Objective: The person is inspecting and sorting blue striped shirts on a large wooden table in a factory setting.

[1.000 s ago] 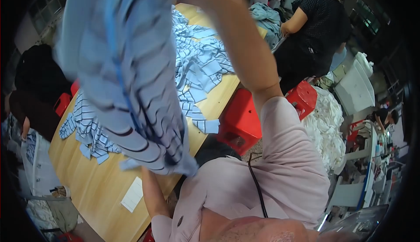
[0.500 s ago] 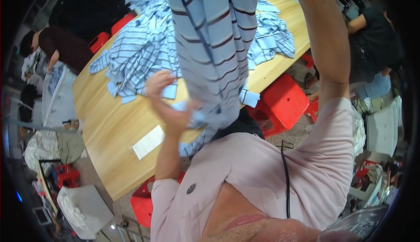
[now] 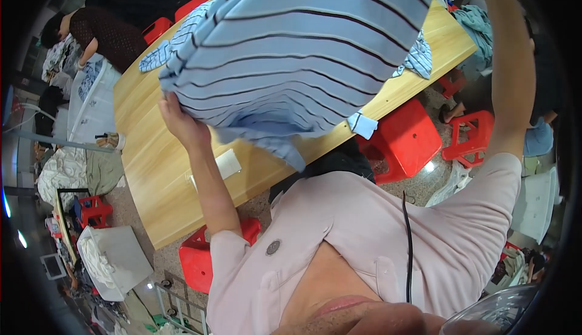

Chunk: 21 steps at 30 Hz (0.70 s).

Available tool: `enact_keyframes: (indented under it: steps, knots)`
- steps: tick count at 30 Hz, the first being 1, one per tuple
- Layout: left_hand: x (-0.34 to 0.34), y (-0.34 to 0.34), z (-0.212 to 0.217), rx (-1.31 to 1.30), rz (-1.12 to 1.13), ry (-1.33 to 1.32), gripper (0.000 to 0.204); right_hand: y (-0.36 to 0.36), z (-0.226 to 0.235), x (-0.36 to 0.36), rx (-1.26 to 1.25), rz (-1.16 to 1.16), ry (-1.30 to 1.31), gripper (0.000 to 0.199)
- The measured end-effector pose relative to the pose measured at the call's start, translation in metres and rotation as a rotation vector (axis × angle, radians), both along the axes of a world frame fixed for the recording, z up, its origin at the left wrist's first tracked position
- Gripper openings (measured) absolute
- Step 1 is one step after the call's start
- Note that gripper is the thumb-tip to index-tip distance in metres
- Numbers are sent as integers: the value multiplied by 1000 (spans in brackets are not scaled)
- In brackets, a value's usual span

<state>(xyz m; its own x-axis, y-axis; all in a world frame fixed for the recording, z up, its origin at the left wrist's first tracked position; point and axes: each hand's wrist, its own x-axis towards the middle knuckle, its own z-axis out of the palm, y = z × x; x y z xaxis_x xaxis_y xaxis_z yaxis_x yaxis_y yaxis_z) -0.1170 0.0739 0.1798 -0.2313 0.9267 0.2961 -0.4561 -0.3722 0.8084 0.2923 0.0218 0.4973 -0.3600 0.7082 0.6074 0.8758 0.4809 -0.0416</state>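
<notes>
A light blue knit garment with thin dark stripes (image 3: 303,50) hangs spread in the air above the long pale wooden bench (image 3: 151,171), filling the upper middle of the view. The person's left hand (image 3: 182,123) grips its lower left edge, fingers (image 3: 170,106) closed on the cloth, the bare forearm rising from a pale pink short sleeve. The right arm reaches straight up along the right side; the right hand passes out of view at the top, so I cannot tell how its fingers stand.

A small light blue fabric piece (image 3: 362,125) dangles just below the garment near the bench's edge. More blue striped cloth pieces (image 3: 154,56) lie on the bench behind it, and a white paper slip (image 3: 227,164) lies on the wood beside the left forearm. Red plastic stools (image 3: 403,141) stand on the floor by the bench's near side. At the far left end another person in a dark top (image 3: 103,29) bends over the bench.
</notes>
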Motion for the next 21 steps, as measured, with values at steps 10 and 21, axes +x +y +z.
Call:
enact_keyframes:
  steps: [10, 21]
  knots:
    - [-70, -26, 120, 780, 1057, 831, 28, -2, -116, 56, -92, 273, 888, 47]
    - [-52, -163, -164, 480, -185, 1759, 44, -92, -484, 90, -317, -151, 122, 26]
